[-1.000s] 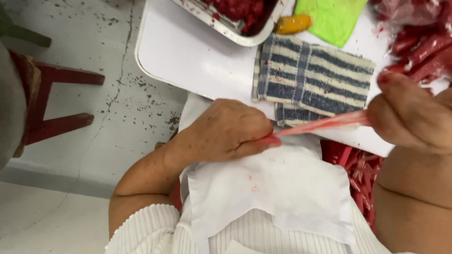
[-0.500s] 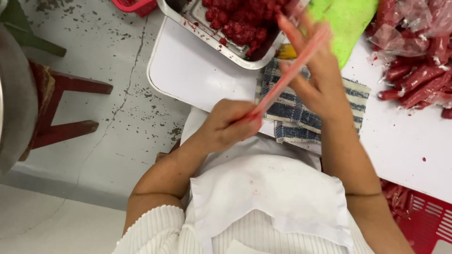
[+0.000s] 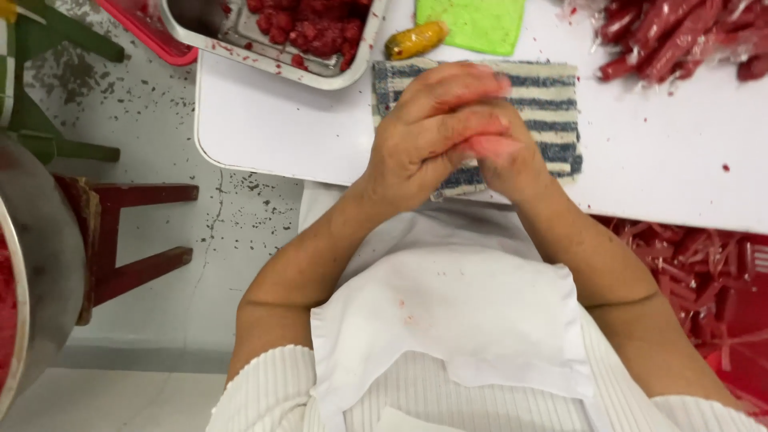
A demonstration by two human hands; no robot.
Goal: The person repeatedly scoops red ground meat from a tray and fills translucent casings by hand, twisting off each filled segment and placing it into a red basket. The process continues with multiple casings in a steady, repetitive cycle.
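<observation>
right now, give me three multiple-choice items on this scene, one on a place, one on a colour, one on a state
1. Where does the striped cloth lie?
A. on the white table, under the hands
B. on the floor by the stool
C. inside the metal tray

2. What colour is the flat mat at the table's far edge?
A. blue
B. bright green
C. black

3. How are the left hand and right hand placed?
A. far apart, palms flat on the table
B. pressed together over the cloth
C. hanging below the table

Answers:
1. A, the blue and white stripes show on the table top either side of the hands.
2. B, it is plainly green beside the small yellow-orange thing.
3. B, the left hand's fingers wrap over the right hand; whatever sits between them is hidden.
</observation>
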